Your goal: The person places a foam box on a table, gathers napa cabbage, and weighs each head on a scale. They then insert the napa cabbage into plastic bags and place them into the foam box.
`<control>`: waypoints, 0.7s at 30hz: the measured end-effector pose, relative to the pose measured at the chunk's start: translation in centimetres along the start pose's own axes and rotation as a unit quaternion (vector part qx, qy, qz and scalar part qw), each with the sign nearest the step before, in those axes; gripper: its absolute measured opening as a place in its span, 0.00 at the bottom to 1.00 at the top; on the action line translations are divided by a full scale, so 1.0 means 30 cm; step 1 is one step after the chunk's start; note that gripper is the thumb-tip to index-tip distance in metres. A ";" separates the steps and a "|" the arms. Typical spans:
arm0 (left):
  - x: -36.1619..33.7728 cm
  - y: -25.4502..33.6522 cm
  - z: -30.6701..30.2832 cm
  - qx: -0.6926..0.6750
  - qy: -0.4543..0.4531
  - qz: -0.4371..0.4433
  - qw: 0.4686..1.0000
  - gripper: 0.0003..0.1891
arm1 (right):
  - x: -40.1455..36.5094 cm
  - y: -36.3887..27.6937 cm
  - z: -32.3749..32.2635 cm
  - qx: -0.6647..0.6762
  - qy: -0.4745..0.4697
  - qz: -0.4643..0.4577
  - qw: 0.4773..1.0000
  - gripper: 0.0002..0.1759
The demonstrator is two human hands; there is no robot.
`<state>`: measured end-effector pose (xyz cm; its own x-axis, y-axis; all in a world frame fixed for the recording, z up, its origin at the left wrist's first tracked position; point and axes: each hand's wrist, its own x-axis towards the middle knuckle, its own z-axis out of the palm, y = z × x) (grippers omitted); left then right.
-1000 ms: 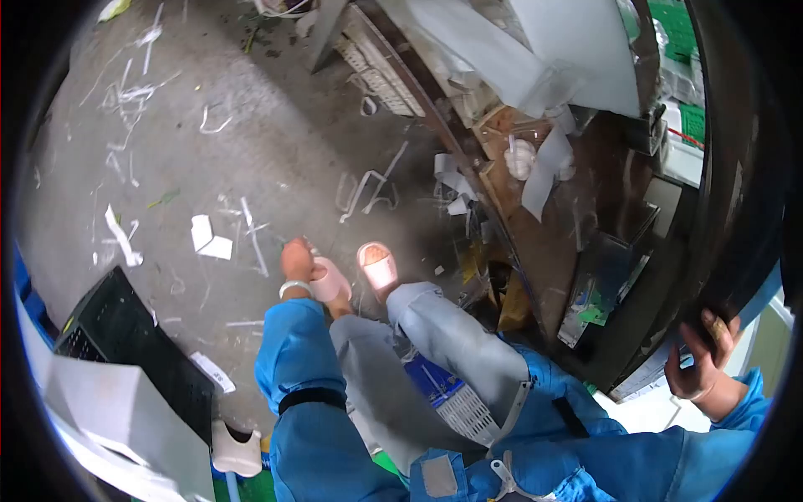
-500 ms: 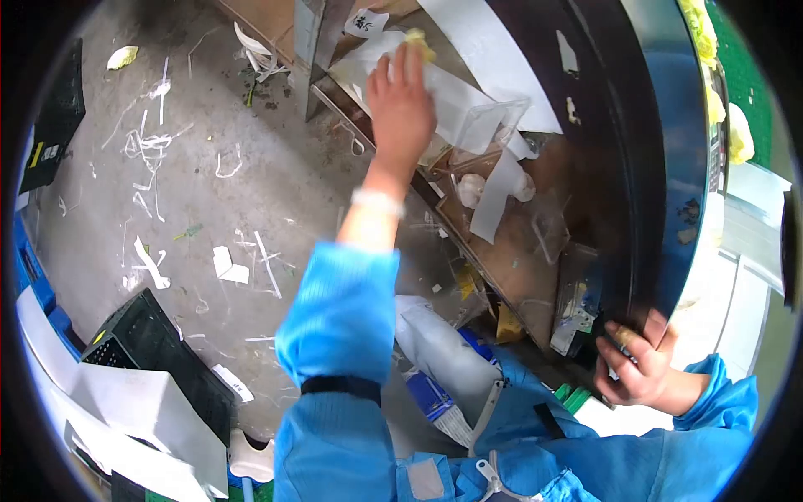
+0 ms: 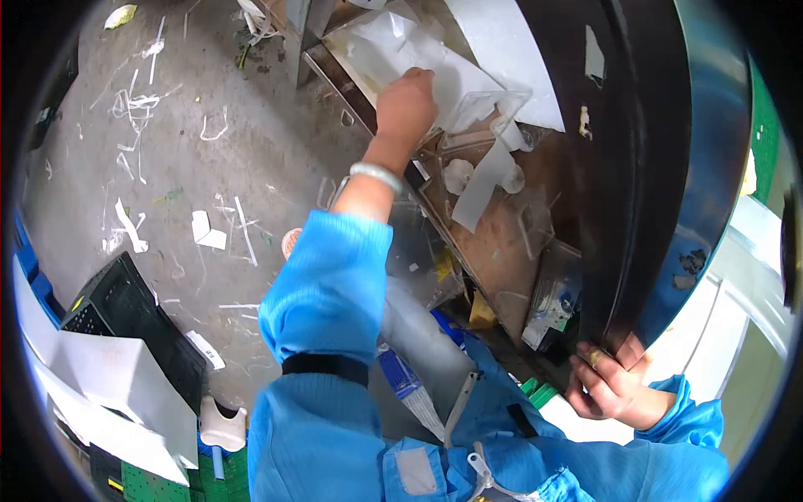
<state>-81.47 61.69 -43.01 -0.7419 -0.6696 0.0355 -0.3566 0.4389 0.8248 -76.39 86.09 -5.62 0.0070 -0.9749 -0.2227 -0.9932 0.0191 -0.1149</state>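
My left hand (image 3: pixel 406 113), with a pale bangle on its wrist, is closed above a sheet of clear plastic (image 3: pixel 389 38) on the low wooden shelf (image 3: pixel 506 280). Its fingers curl inward, and whatever they hold, if anything, is hidden. Beside it on the shelf are a clear plastic tray (image 3: pixel 489 109), two garlic bulbs (image 3: pixel 457 176) and a white paper strip (image 3: pixel 481 188). My right hand (image 3: pixel 609 386) wraps around the lower end of the dark metal table edge (image 3: pixel 623 314), its fingers bent against it.
Strings and paper scraps (image 3: pixel 209 230) litter the grey floor (image 3: pixel 276 159) on the left. A black crate (image 3: pixel 138 309) and white boards (image 3: pixel 125 376) stand at lower left. A blue-and-white packet (image 3: pixel 406 385) lies near my body. A steel post (image 3: pixel 301 42) rises by the shelf's far end.
My left hand has drawn back toward me and its fingers have curled. The yellowish leaf piece at its fingertips is out of sight. The view has shifted; my right hand stays on the table edge.
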 end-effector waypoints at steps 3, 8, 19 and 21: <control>-0.099 0.081 -0.141 -0.128 0.050 -0.090 0.986 0.09 | 0.025 -0.007 -0.017 -0.023 -0.014 0.005 1.000 0.16; -0.398 0.150 0.049 -0.199 -0.011 -0.052 0.979 0.14 | 0.050 -0.001 -0.020 -0.053 0.012 -0.019 0.998 0.10; -0.501 0.430 -0.341 -0.215 0.100 -0.203 0.950 0.20 | -0.051 0.118 0.015 0.190 0.104 0.019 0.976 0.23; -0.440 0.632 -0.507 -0.208 0.214 -0.223 0.928 0.15 | -0.067 0.119 0.049 0.203 0.142 0.024 0.969 0.26</control>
<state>-69.78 69.74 -19.27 -0.2477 -0.9451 -0.2131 -0.2573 -0.1479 0.9550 -79.79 88.44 -7.01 -0.1267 -0.9915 0.0310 -0.8638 0.0949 -0.4948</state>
